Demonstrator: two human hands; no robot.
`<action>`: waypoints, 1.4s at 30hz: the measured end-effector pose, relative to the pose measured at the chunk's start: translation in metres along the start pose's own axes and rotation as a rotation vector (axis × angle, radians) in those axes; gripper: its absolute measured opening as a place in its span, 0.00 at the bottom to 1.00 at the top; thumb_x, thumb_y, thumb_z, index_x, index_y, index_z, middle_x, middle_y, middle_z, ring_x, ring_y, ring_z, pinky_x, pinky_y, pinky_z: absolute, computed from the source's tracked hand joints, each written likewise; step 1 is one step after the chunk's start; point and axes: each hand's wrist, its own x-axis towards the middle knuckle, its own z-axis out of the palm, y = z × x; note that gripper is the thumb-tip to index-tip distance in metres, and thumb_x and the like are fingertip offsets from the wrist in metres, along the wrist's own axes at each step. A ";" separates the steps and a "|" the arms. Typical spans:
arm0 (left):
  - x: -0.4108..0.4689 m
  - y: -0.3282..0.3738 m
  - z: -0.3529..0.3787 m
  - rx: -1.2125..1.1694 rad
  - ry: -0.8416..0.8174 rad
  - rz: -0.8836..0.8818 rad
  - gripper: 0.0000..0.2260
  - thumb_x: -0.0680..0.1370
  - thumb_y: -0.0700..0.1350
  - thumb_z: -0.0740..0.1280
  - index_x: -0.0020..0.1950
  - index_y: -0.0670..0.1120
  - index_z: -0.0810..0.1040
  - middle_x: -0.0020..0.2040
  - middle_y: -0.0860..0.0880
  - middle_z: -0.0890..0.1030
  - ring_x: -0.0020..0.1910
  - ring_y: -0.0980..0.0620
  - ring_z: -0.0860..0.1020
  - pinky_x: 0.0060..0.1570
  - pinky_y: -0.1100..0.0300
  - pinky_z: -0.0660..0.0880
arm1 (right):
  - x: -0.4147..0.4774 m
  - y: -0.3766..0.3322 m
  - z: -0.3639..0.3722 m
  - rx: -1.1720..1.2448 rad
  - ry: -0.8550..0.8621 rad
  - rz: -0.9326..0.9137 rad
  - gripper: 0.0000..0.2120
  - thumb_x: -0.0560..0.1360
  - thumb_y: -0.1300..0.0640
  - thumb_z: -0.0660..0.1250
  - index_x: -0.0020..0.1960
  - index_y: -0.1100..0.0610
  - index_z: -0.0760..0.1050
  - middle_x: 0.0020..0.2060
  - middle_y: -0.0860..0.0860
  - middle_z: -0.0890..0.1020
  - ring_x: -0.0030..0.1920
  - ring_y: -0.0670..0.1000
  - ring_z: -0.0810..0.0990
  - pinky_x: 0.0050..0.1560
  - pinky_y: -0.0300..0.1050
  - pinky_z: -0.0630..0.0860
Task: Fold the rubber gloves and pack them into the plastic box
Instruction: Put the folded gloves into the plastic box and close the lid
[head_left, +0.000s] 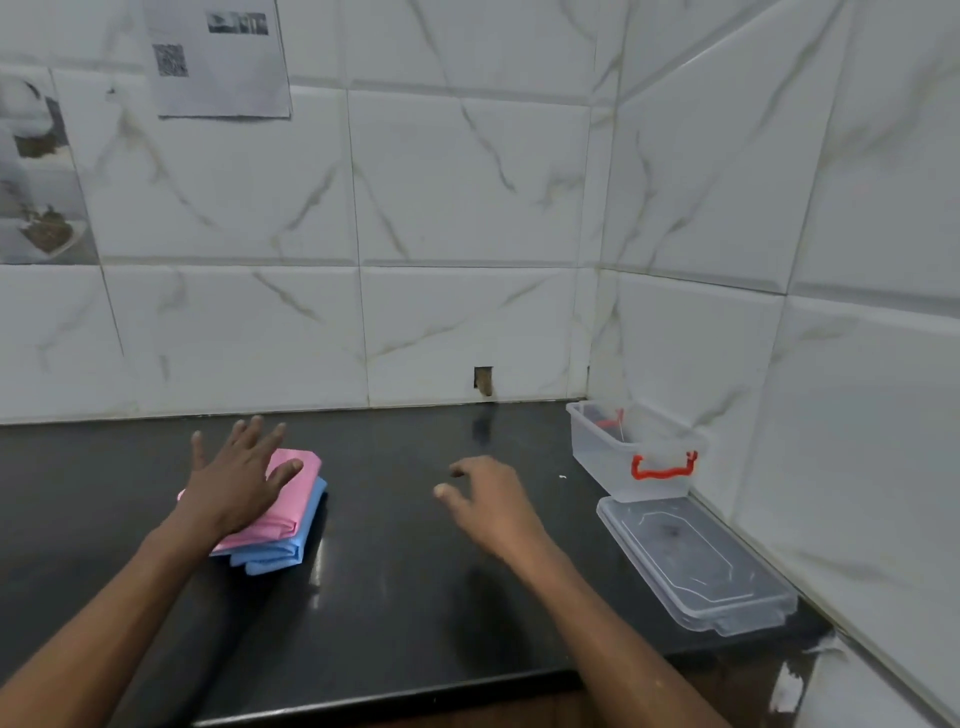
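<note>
Gloves (292, 506), pink over blue, under left hand (236, 480); QR-code sheet (221, 60) above.

Left hand (236, 480) and right hand (488, 506) are bare (forearms too).

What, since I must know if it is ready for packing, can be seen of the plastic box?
The plastic box is clear, rectangular and open-topped, with a red clip handle on its near end and another at the far end. It stands upright on the black counter in the corner by the tiled wall. Its clear lid lies flat in front of it. The gloves are not in it.
</note>
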 end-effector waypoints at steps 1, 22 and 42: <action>-0.004 0.009 -0.002 -0.056 0.081 0.043 0.26 0.81 0.55 0.59 0.78 0.48 0.62 0.79 0.44 0.59 0.79 0.47 0.54 0.74 0.41 0.44 | 0.001 0.014 -0.014 -0.066 0.116 0.069 0.17 0.77 0.49 0.64 0.57 0.60 0.80 0.55 0.56 0.82 0.58 0.56 0.79 0.58 0.47 0.73; -0.017 0.272 0.011 -0.513 -0.137 0.540 0.17 0.84 0.50 0.55 0.40 0.42 0.71 0.40 0.45 0.77 0.44 0.46 0.75 0.45 0.54 0.69 | 0.024 0.144 -0.118 0.166 0.472 0.623 0.16 0.80 0.56 0.60 0.36 0.61 0.74 0.27 0.54 0.76 0.25 0.52 0.76 0.24 0.35 0.69; 0.056 0.197 -0.055 -0.739 -0.168 -0.003 0.11 0.76 0.42 0.69 0.49 0.33 0.82 0.37 0.40 0.81 0.25 0.46 0.81 0.28 0.55 0.82 | 0.032 0.100 -0.118 0.509 0.173 0.301 0.13 0.75 0.57 0.66 0.59 0.52 0.68 0.33 0.59 0.81 0.21 0.51 0.73 0.20 0.38 0.67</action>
